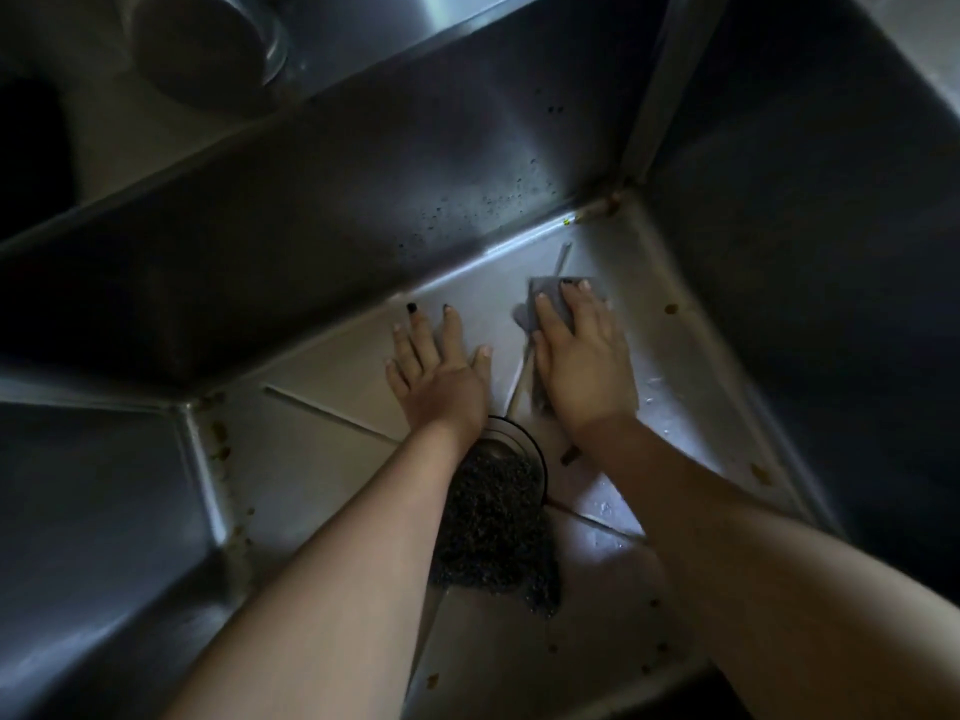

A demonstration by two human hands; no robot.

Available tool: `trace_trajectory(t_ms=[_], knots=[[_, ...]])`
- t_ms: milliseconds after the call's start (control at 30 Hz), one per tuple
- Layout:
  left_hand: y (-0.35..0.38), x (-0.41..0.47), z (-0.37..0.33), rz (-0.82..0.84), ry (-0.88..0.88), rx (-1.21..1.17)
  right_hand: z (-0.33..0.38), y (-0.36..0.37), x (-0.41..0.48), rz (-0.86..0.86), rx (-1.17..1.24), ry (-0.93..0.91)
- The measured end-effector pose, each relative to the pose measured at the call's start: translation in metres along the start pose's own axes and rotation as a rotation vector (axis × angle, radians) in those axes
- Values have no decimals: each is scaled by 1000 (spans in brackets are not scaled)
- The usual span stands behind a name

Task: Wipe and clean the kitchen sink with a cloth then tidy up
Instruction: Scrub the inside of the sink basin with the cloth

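Forearms [363, 563] down in sink [311, 174], right hand [582, 356] pressed flat on grey cloth [550, 298], left hand [441, 371] splayed empty just beside

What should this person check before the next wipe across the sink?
1. Cloth under control: ok, the right hand presses it flat on the sink floor.
2. Left hand out of the cloth's way: ok, it rests flat on the floor beside the cloth, apart from it.
3. Drain uncovered: not ok, a dark scrubber lies over part of it.
4. Edges free of scraps: not ok, brown bits lie along the right edge and in the far corner.
5. Cloth clean enough to go on: cannot tell, the light is too dim.
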State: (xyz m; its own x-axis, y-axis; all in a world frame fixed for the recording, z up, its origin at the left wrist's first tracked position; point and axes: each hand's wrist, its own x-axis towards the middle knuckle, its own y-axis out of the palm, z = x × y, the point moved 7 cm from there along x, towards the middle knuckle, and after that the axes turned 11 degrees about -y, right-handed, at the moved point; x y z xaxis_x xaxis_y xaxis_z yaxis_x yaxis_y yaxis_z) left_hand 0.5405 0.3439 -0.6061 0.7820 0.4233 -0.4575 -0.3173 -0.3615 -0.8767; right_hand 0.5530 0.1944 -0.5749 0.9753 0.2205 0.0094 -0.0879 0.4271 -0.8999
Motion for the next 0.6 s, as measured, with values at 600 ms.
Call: trace_trajectory(t_ms=[600], knots=[[-10,-6,-5,-32,12,21,-35,-19,-28,6,-66,68]])
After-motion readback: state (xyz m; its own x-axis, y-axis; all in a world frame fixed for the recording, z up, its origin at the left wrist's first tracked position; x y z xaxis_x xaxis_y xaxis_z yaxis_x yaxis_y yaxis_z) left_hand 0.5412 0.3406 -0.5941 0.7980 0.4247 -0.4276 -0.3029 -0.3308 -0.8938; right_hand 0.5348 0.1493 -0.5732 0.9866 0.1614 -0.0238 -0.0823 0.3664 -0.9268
